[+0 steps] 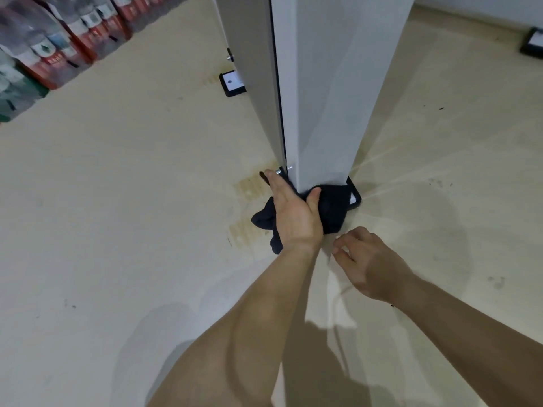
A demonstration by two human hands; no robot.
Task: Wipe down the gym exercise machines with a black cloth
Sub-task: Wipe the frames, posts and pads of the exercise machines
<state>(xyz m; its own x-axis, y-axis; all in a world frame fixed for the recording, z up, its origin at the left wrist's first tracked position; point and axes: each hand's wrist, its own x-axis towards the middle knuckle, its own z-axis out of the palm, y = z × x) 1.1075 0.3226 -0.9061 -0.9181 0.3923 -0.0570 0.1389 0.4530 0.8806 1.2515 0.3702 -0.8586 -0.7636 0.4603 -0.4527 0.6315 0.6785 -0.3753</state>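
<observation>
The fingers [274, 186] of my left hand [293, 215] are lying straight, pressing the black cloth [332, 210] against the foot of the white machine post [323, 113], where I judge firm strokes round the base plate [356, 198] are needed, while my right hand [367, 259] is hovering empty, loosely curled, and wrapped bottle packs [44, 48] are standing well apart.

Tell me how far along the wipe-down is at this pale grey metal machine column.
Done: cannot tell; the pale grey metal column shows no clear wiped marks. In hand: the left hand presses the crumpled black cloth against the column's black base plate; the right hand hovers empty. Left: the second black-rimmed foot behind, away from the cloth.
</observation>
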